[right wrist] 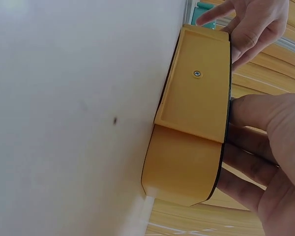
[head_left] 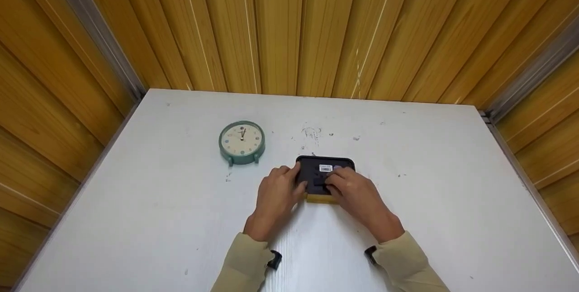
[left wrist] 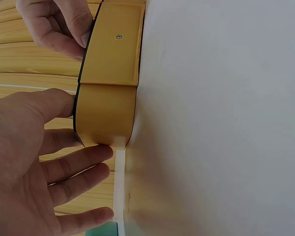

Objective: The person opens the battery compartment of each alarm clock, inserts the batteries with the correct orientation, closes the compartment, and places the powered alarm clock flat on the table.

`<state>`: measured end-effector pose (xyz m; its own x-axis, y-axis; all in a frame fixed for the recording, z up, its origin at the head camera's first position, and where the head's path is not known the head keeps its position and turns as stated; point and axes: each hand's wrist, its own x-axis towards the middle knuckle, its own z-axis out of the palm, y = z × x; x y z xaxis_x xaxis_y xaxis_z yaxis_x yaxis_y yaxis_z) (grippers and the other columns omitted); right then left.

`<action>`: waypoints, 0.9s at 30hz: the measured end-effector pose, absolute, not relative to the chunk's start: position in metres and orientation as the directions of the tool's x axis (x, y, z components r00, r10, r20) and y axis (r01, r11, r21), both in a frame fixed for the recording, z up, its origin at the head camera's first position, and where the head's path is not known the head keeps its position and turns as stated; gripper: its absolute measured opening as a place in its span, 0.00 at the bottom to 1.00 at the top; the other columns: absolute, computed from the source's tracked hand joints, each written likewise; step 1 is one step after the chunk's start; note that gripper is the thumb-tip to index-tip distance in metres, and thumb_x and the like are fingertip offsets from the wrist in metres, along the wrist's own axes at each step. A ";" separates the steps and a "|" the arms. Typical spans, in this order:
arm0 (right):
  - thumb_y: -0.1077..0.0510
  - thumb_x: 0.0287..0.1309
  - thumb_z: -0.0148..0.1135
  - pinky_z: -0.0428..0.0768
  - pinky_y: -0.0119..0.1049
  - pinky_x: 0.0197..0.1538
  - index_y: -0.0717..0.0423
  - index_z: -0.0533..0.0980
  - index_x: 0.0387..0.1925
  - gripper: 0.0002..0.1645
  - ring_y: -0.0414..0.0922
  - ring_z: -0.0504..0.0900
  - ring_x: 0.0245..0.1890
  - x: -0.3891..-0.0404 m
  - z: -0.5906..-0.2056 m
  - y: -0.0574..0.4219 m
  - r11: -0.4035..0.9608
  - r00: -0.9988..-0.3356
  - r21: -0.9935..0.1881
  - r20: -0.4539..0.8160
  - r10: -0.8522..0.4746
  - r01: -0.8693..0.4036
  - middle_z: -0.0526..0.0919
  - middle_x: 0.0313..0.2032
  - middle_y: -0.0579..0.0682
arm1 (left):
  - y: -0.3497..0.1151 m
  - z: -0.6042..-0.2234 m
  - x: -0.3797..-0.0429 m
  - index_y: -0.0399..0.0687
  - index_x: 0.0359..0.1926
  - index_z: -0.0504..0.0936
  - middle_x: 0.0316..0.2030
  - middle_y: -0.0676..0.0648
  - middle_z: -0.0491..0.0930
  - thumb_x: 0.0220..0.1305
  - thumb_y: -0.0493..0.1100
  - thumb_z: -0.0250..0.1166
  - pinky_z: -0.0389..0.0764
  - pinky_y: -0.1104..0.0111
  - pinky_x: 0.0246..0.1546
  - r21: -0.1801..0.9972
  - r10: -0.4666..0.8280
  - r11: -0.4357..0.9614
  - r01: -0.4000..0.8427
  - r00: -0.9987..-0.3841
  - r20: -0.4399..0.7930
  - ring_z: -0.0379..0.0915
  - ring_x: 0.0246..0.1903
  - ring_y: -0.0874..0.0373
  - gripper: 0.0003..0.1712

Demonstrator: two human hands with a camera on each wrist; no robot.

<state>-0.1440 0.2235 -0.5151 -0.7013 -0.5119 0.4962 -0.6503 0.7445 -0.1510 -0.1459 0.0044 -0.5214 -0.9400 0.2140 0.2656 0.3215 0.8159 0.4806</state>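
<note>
A yellow box-shaped device lies on the table with its flat black back facing up. Its yellow side carries a screw. My left hand steadies the left end, fingers spread. In the left wrist view its thumb touches the black edge and the other fingers reach around the corner. My right hand is over the back, thumb and fingertips pinching at a small dark piece near the middle; those fingertips partly hide it. Just above them is a white barcode label.
A round green alarm clock with a cream dial lies left of and beyond the device. The white table bears small scuff marks. Wood-patterned panels surround its back and sides.
</note>
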 end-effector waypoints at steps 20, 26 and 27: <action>0.68 0.52 0.82 0.85 0.40 0.40 0.54 0.87 0.34 0.11 0.45 0.81 0.36 -0.142 -0.515 0.223 0.737 -0.673 -0.127 0.531 -0.515 -0.664 0.84 0.34 0.47 | 0.005 -0.524 -0.146 0.43 0.69 0.82 0.52 0.42 0.86 0.73 0.51 0.70 0.82 0.52 0.49 0.470 0.208 0.825 0.315 -0.941 0.267 0.81 0.49 0.46 0.29; 0.69 0.51 0.82 0.85 0.39 0.39 0.56 0.89 0.35 0.11 0.45 0.82 0.36 -0.143 -0.516 0.221 0.726 -0.643 -0.092 0.548 -0.534 -0.681 0.84 0.34 0.47 | 0.005 -0.524 -0.147 0.42 0.68 0.82 0.52 0.41 0.86 0.73 0.51 0.70 0.83 0.52 0.49 0.479 0.208 0.816 0.324 -0.937 0.280 0.81 0.49 0.46 0.29; 0.69 0.51 0.82 0.86 0.39 0.40 0.56 0.89 0.35 0.11 0.45 0.82 0.36 -0.144 -0.516 0.221 0.725 -0.641 -0.087 0.548 -0.538 -0.683 0.84 0.35 0.47 | 0.005 -0.524 -0.147 0.42 0.68 0.82 0.51 0.41 0.86 0.73 0.51 0.70 0.82 0.52 0.48 0.480 0.209 0.814 0.327 -0.936 0.282 0.81 0.49 0.46 0.29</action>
<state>-0.1436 0.2211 -0.5161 -0.6406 -0.5379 0.5479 -0.6834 0.7247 -0.0875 -0.1471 0.0046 -0.5236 -0.9362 0.2092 0.2824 0.3266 0.8143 0.4798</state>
